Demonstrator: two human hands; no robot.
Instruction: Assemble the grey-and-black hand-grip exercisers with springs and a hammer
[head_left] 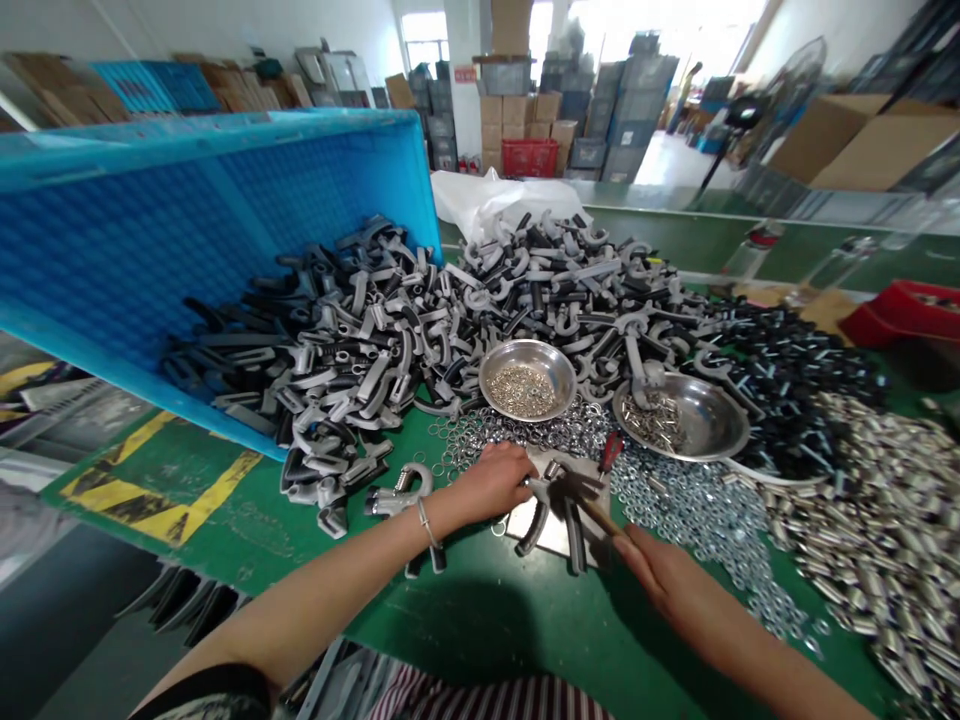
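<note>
My left hand [495,485] is closed at the head of a grey two-handled cutter [534,525], which lies on a metal plate [556,538] with its black-gripped handles towards me. In my right hand [649,565] is the wooden handle of a hammer [594,513]; its head is blurred over the cutter. Left of the plate, partly behind my left wrist, lies another grey cutter [401,495] with a spring. Behind the plate stand a metal bowl [551,360] of tiny brass-coloured parts and a metal bowl [716,415] of small pins. A red-handled tool [611,450] lies by the plate.
A tipped blue crate [225,200] spills a big heap of grey handles [375,330] across the green table [465,620]. Rings [454,445], nuts [697,520], metal cylinders [877,540] and black-and-silver parts [787,370] lie in piles. A red bin [907,315] is far right.
</note>
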